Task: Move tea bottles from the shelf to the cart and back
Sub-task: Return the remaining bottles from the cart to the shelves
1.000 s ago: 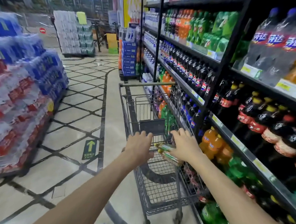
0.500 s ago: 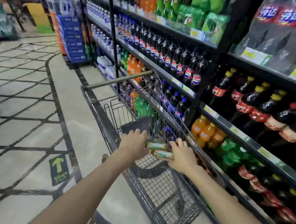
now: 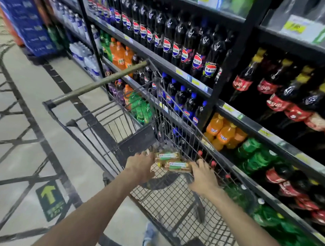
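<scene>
At lower centre, the left hand (image 3: 140,166) and right hand (image 3: 204,176) each grasp an end of the two tea bottles (image 3: 168,156). The bottles are amber with green-and-white labels and lie side by side between the hands, inside the one cart (image 3: 100,84). Beyond, at right, one shelf (image 3: 194,81) carries rows of soda. Compared with half a second ago the grasp and the bottles are unchanged, but the shelf fills more of the frame.

Both bare arms stretch toward 12 o'clock, palms down. The left hand (image 3: 140,166) sits at 9 o'clock of the right hand (image 3: 204,177). Both grip small brown tea bottles (image 3: 168,156).
</scene>
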